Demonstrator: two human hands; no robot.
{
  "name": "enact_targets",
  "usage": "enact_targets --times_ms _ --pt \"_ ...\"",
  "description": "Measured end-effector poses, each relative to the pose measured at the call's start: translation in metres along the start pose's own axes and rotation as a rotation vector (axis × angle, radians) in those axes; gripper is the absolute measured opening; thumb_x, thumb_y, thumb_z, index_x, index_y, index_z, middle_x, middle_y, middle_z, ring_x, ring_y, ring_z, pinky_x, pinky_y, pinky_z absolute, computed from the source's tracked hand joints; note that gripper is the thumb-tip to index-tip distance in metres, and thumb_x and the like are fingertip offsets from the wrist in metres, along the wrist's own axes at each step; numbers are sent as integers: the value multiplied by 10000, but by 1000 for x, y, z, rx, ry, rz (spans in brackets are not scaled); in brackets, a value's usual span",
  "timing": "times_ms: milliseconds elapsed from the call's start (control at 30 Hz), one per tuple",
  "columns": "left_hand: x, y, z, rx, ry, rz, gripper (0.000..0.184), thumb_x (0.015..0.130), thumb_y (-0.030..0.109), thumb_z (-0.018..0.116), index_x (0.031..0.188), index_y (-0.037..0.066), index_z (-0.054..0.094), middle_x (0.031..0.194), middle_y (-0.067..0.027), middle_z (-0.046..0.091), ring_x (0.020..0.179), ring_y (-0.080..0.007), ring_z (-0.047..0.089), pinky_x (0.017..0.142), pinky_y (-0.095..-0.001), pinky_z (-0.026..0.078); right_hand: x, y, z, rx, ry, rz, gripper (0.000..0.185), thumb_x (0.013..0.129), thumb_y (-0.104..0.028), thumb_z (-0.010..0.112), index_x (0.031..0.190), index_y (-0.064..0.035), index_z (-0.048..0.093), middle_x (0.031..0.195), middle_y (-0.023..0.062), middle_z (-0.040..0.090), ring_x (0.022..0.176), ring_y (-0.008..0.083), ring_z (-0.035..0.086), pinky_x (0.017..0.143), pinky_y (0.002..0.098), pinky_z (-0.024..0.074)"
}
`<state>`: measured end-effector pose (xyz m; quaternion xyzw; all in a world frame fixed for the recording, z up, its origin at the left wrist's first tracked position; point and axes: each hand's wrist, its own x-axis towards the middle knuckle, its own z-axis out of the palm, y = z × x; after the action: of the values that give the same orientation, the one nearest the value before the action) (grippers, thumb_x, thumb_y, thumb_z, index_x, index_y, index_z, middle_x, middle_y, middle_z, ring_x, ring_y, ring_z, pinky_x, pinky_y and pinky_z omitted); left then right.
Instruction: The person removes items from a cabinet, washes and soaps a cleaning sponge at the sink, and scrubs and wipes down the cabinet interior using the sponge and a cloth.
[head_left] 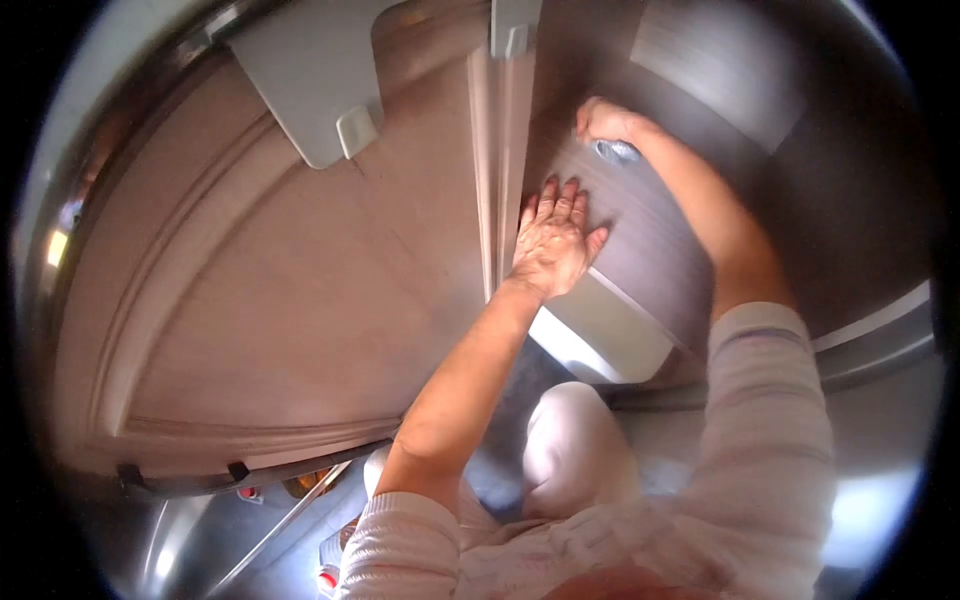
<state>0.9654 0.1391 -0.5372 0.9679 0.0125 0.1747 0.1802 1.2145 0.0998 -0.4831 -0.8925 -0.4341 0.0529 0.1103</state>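
My left hand (553, 240) lies flat on a brownish-grey panel (650, 235), fingers stretched and slightly apart, with nothing in it. Farther up the same panel, my right hand (606, 120) is closed, its fingers curled in. A small crumpled bluish-grey piece (616, 152), perhaps cloth, shows beneath its wrist side. Most of that piece is hidden by the hand, and the area around it is a little blurred.
A large brown grooved panel (300, 300) fills the left, with a grey plate (310, 80) at its top. Below my left hand is a pale block (605, 335). A bottle with a red cap (327, 578) and a thin pale rod (280, 530) are at the lower left.
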Motion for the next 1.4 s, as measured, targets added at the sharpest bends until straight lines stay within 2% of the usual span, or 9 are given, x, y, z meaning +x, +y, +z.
enact_targets --times_ms 67,200,467,600,867,1000,1100,1267,1400 --pt "1 1 0 17 3 4 611 902 458 313 1324 17 331 1412 -139 255 1330 -307 159 1085 -427 113 -14 -11 -12 30 -256 -28 163 672 -166 654 777 -42 647 795 140 645 776 285 621 698 373 474" --pt "1 -6 1 34 13 18 615 903 461 309 1324 13 331 1416 -134 250 1332 -304 155 1085 -429 113 17 14 31 -150 386 -61 104 714 -116 588 762 -29 619 796 170 635 776 337 610 687 423 470" --pt "3 -2 -2 -5 37 27 609 900 456 319 1316 12 346 1410 -139 264 1330 -312 161 1081 -432 127 -37 -24 46 -383 409 15 304 823 -122 436 1102 -79 548 944 190 621 901 342 609 771 442 493" --pt "1 -5 5 42 48 35 590 901 438 338 1313 15 354 1405 -140 272 1324 -310 179 1078 -435 143 1 40 28 -401 360 303 218 795 -123 469 833 -74 678 898 172 640 814 329 638 696 413 520" --pt "1 -1 6 35 85 23 589 891 437 363 1303 17 361 1396 -140 287 1308 -320 216 1066 -431 172 -38 -30 54 -296 570 26 211 771 -114 454 802 -81 660 875 168 641 826 327 628 704 427 503" --pt "2 -2 6 65 91 25 582 892 435 361 1297 17 371 1394 -142 291 1301 -327 231 1065 -430 176 -15 31 23 -335 289 378 238 870 -182 408 899 -56 608 978 166 610 870 357 606 755 452 486" --pt "1 0 6 58 95 28 581 895 438 356 1291 13 379 1390 -143 298 1300 -328 233 1066 -433 173 15 69 50 -190 825 385 275 822 -181 418 875 -97 675 973 139 634 885 309 623 760 415 496" --pt "1 -1 4 43 68 25 581 899 438 347 1289 9 381 1391 -141 298 1303 -322 228 1066 -439 169 103 16 118 -348 353 340 154 747 -137 554 777 -51 678 836 130 660 785 288 648 675 361 534" --pt "3 -3 3 55 70 36 579 900 436 344 1294 13 377 1395 -130 294 1306 -315 219 1064 -441 170 -12 -47 80 -162 566 -127 170 728 -143 571 798 -13 655 824 171 646 804 337 629 753 373 509"
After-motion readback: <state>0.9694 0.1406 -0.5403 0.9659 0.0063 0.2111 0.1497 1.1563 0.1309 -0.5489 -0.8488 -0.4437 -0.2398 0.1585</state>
